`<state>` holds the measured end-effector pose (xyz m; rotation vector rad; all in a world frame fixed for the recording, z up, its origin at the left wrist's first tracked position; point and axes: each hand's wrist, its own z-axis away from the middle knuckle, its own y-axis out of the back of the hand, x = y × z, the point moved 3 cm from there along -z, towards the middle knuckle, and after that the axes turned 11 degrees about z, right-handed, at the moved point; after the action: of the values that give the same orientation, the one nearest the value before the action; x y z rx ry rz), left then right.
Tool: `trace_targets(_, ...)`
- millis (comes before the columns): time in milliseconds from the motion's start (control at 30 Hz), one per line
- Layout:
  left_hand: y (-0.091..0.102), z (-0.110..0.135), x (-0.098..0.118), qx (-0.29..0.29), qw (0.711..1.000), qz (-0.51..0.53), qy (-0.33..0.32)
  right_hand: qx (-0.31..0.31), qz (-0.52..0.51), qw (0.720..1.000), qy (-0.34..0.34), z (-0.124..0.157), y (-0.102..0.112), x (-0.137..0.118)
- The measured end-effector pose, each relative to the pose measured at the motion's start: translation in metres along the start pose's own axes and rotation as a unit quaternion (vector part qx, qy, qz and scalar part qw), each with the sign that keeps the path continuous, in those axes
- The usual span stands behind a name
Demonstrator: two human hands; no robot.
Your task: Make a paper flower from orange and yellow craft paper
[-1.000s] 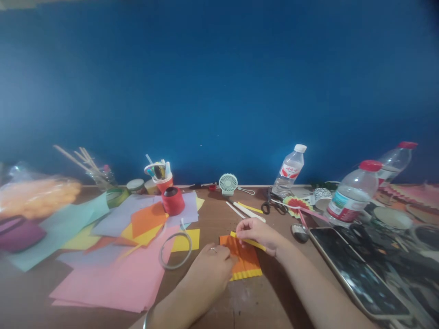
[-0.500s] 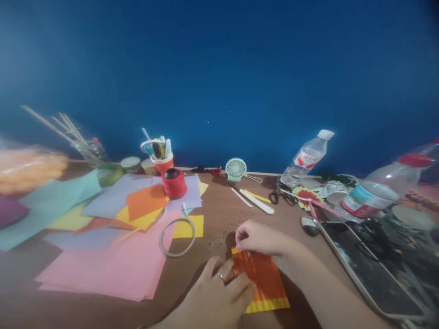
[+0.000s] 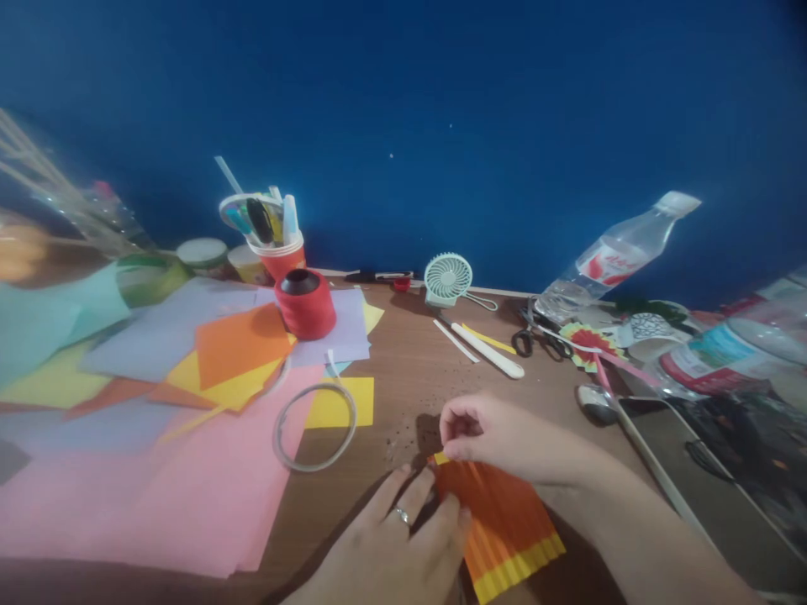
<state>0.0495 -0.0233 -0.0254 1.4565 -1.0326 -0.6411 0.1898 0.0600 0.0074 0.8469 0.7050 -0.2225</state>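
Observation:
A sheet of orange paper (image 3: pixel 504 512) with yellow edge strips and narrow pleats lies on the table in front of me. My right hand (image 3: pixel 485 428) pinches its far edge, thumb and fingers bent together. My left hand (image 3: pixel 409 529), with a ring on one finger, is bent over the sheet's left edge; its thumb-side fingers hold that edge and the others rest on the tabletop. The undersides of the left fingertips are hidden. Left of my hands, a grey ring-shaped coil (image 3: pixel 315 428) overlaps a small yellow paper (image 3: pixel 362 402).
Coloured paper sheets (image 3: pixel 157 504) cover the left side, with a red thread spool (image 3: pixel 308 311) on them. A pen cup (image 3: pixel 281 260), small fan (image 3: pixel 448 279), white-handled cutter (image 3: pixel 488 350) and scissors (image 3: pixel 523 340) stand or lie farther back. Bottles (image 3: pixel 618 252) and a phone (image 3: pixel 706 479) are right.
The view has shifted closer, so objects sit wider apart. Both hands stay at the pleated paper; the left fingers have straightened a little, and more of the near yellow edge shows.

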Motion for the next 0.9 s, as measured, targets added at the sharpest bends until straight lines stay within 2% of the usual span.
trace_targets(100,-0.002,0.002,0.001,0.002,1.000,-0.002,-0.001,-0.008,0.023,0.999,-0.028,-0.004,-0.007,0.006)
trace_targets(267,-0.005,0.004,0.002,0.016,1.000,0.003,0.003,0.021,0.057,0.997,-0.056,-0.007,-0.013,0.011)
trace_targets(900,-0.005,0.002,0.003,0.036,0.999,-0.001,0.000,0.062,0.122,0.986,-0.100,-0.007,-0.025,0.012)
